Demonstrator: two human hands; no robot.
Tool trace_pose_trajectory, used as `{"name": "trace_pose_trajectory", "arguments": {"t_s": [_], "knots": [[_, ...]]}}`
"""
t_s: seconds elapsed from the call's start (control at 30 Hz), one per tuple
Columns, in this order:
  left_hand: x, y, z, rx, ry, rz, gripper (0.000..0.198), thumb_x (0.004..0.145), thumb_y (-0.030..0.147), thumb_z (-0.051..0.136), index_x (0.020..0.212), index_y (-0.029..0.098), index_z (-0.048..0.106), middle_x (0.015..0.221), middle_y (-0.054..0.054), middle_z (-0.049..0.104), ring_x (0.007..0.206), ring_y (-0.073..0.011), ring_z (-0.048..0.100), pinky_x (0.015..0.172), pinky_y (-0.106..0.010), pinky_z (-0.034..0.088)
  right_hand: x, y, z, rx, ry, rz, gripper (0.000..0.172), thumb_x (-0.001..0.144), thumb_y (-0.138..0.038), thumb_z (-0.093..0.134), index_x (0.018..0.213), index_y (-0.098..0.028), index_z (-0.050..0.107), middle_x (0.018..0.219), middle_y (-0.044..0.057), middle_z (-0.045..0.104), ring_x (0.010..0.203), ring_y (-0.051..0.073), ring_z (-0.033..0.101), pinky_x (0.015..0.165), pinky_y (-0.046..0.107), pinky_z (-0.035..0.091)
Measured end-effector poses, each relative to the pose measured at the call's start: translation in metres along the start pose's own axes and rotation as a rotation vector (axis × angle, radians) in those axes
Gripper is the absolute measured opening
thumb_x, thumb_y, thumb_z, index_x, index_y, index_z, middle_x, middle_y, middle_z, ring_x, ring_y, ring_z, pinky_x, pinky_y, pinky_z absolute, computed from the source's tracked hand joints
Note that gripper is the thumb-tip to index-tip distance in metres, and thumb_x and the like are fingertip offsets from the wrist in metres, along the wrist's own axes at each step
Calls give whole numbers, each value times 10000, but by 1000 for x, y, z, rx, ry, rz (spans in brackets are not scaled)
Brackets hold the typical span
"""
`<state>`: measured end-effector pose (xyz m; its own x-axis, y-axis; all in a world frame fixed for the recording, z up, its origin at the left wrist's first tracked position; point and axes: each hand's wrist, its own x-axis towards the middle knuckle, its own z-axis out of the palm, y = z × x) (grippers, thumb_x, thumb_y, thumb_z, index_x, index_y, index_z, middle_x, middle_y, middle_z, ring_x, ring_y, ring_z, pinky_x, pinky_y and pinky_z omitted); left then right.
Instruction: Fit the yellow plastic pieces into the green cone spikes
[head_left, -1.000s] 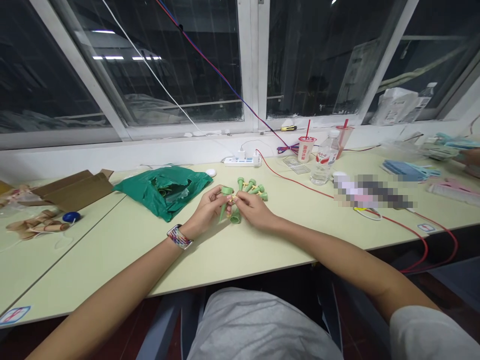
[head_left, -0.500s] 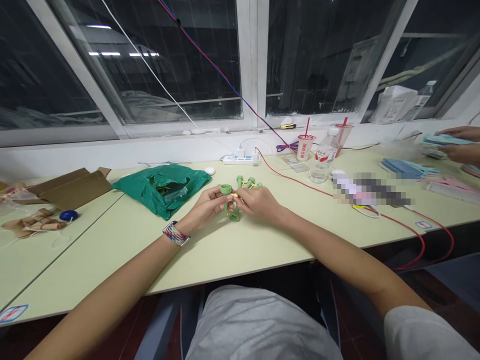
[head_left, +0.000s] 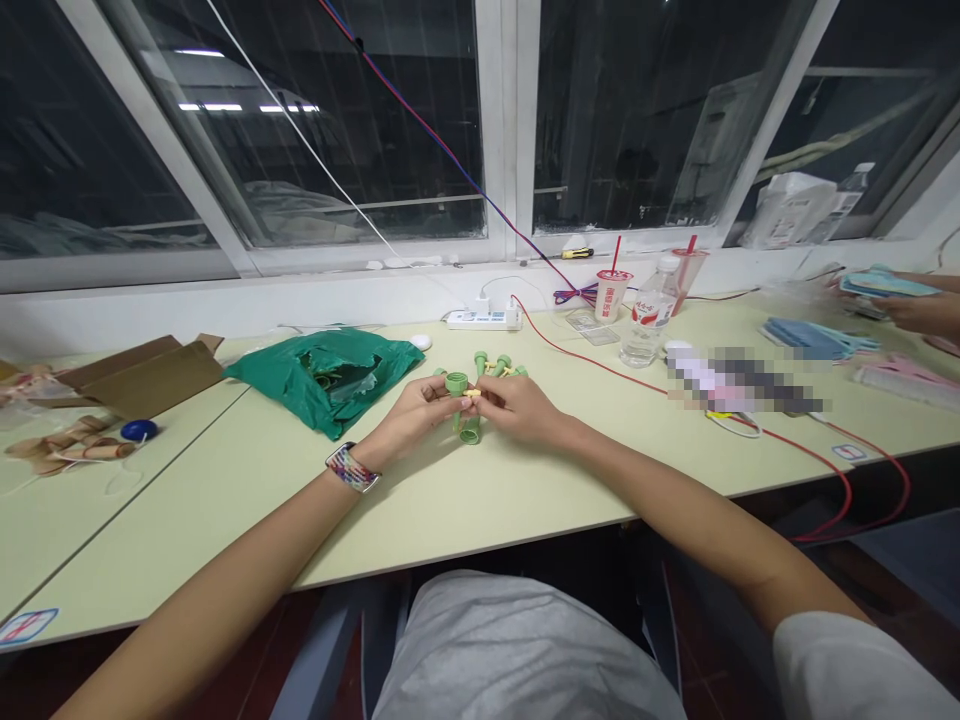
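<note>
Left hand (head_left: pixel 409 415) grips green plastic funnel-shaped spike (head_left: pixel 456 385), upright; right hand (head_left: pixel 517 408) pinches small yellow plastic piece (head_left: pixel 472 394) touching its side.

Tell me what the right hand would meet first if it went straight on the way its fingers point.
The right hand points left at the green part held by the left hand; it would likely meet that first.
</note>
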<state>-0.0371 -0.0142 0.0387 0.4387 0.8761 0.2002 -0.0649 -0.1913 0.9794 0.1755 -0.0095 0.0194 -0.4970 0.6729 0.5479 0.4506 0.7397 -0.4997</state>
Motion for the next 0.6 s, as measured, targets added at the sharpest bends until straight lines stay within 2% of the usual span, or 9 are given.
{"name": "trace_pose_trajectory", "arguments": {"t_s": [0.1, 0.2, 0.47, 0.6], "knots": [[0, 3, 2, 15, 0, 26, 311, 751, 327, 925, 988, 177, 791, 1018, -104, 775, 929, -236, 736, 848, -361, 600, 2, 2, 3, 187, 25, 26, 304, 986, -382, 544, 744, -217, 463, 642, -58, 494, 602, 120, 439, 609, 265, 283], [-1, 5, 3, 52, 13, 28, 321, 733, 333, 936, 971, 182, 785, 1024, -92, 771, 947, -227, 730, 881, -354, 594, 3, 2, 6, 281, 39, 57, 283, 970, -376, 550, 745, -217, 486, 632, -61, 450, 604, 121, 422, 604, 266, 284], [0, 2, -1, 185, 50, 72, 325, 749, 387, 912, 946, 178, 760, 978, -80, 762, 924, -231, 711, 854, -362, 577, 5, 1, 10, 601, -1, 186, 317, 937, -443, 612, 732, -215, 528, 514, -80, 426, 504, 111, 395, 545, 260, 281], [0, 3, 0, 239, 71, 98, 332, 736, 404, 910, 910, 177, 741, 937, -67, 746, 892, -226, 699, 818, -350, 573, 4, 2, 11, 640, -22, 192, 339, 963, -466, 588, 737, -221, 527, 478, -82, 443, 465, 113, 391, 527, 260, 295]]}}
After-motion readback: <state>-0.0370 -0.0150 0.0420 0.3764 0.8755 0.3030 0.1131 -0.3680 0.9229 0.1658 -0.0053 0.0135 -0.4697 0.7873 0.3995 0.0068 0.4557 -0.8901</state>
